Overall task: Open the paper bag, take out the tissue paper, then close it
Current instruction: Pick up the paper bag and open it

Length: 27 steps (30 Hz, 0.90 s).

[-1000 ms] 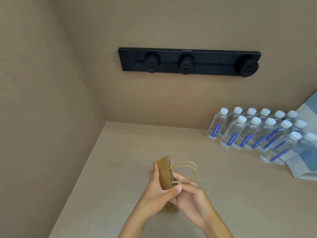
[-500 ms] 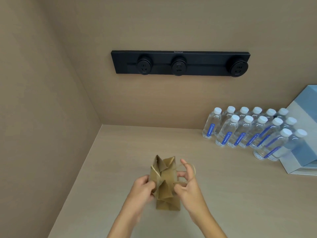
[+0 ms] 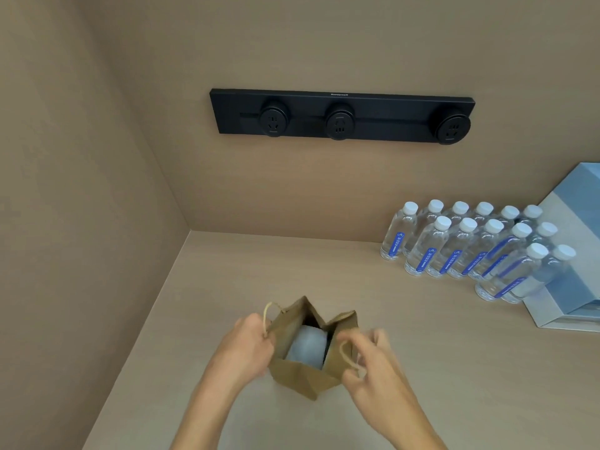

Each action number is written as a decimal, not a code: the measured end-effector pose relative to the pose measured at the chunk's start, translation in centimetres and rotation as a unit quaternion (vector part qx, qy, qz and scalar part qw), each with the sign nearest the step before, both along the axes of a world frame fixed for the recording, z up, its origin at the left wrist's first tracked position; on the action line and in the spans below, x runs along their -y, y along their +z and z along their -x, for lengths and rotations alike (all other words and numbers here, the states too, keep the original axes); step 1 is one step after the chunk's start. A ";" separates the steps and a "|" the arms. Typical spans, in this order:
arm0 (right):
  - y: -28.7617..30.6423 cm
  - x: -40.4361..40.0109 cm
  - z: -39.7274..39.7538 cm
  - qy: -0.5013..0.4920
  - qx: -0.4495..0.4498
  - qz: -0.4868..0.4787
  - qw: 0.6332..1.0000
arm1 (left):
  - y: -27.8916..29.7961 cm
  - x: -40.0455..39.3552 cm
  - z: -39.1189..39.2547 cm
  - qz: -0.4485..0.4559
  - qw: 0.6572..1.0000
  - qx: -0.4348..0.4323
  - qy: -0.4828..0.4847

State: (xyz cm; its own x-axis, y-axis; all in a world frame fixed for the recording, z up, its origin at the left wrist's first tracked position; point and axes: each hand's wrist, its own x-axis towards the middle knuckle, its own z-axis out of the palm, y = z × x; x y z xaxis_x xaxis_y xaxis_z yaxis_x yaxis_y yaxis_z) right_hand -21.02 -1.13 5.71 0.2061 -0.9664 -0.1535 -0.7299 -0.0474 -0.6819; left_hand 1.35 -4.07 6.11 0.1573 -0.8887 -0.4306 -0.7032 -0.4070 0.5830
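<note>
A small brown paper bag (image 3: 303,378) with twine handles stands on the beige counter, its mouth spread wide. White tissue paper (image 3: 307,347) shows inside the mouth. My left hand (image 3: 245,347) grips the bag's left wall and handle. My right hand (image 3: 373,362), blurred by motion, holds the right wall at its twine handle.
Several clear water bottles (image 3: 461,245) with white caps stand in rows at the back right. A blue and white box (image 3: 571,264) leans behind them at the right edge. A black socket strip (image 3: 341,116) is mounted on the back wall. A side wall closes off the left.
The bag was flat and folded between both hands. My hands have pulled its two sides apart, so the mouth is wide and the tissue paper inside has come into view.
</note>
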 end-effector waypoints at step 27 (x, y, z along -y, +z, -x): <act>4.0 0.0 -1.0 0.192 -0.232 0.173 0.938 | -0.6 -3.2 2.4 0.049 0.995 0.054 -0.074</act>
